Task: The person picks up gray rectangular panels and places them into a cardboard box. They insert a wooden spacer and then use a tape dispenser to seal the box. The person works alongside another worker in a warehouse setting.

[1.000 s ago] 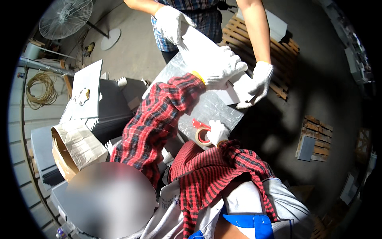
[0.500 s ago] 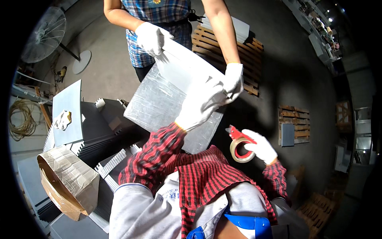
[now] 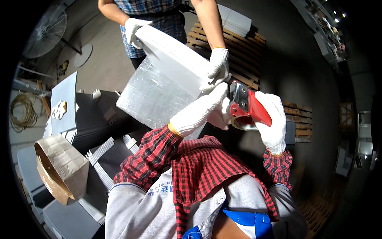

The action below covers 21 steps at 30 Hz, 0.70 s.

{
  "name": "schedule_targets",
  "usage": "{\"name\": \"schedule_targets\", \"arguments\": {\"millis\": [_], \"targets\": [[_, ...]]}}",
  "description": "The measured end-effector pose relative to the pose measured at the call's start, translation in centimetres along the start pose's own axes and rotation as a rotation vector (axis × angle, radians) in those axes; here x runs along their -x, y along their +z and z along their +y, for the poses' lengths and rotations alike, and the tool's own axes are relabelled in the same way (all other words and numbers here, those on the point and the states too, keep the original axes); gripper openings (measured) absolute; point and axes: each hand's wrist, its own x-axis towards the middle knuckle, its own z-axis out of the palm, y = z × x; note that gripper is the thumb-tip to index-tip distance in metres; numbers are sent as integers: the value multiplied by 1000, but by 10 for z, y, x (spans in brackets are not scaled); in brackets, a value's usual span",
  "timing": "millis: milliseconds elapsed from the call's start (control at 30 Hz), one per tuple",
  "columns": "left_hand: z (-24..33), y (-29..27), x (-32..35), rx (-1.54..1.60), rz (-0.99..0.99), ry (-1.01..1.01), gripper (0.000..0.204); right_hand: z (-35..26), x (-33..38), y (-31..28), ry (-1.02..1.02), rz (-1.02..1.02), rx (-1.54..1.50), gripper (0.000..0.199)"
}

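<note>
A white, sheet-like bundle (image 3: pixel 175 59), perhaps a wrapped flat panel, stands tilted on edge over a scuffed silver board (image 3: pixel 149 95). My left hand (image 3: pixel 199 109), in a white knit glove, grips the bundle's right end, its fingertips partly hidden against it. In my right hand (image 3: pixel 273 119), also gloved, is a red tape dispenser (image 3: pixel 256 109), its dark metal head close to that same end and beside my left fingers. Across from me, a co-worker's gloved hands hold the bundle, one at its far left corner (image 3: pixel 134 32), the other near its right end (image 3: pixel 218 65).
Dark grey panels with white ridged edge strips (image 3: pixel 101 153) stand at left, by an open cardboard box (image 3: pixel 65 167). Spare gloves (image 3: pixel 59 109) lie on a grey panel. A fan (image 3: pixel 45 32) stands far left. Wooden pallets (image 3: pixel 242 55) are on the floor behind and right.
My right hand has raised the tape dispenser up and left to the bundle's right end. The bundle and the co-worker's hands have shifted slightly left; my left hand stays at that end.
</note>
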Motion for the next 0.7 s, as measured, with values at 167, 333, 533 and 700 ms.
{"name": "schedule_targets", "arguments": {"millis": [167,333,533,700], "targets": [[-19,7,-3,176,25,-4,44,8,-5,1,-73,-7,-32,63],[-19,8,4,73,96,158,32,13,-12,-10,-173,-103,-143,67],[49,-9,28,-179,166,171,33,12,-21,-45,-226,-198,-178,66],[114,-86,43,-645,170,197,35,-21,-38,-34,-178,-206,-100,55]]}}
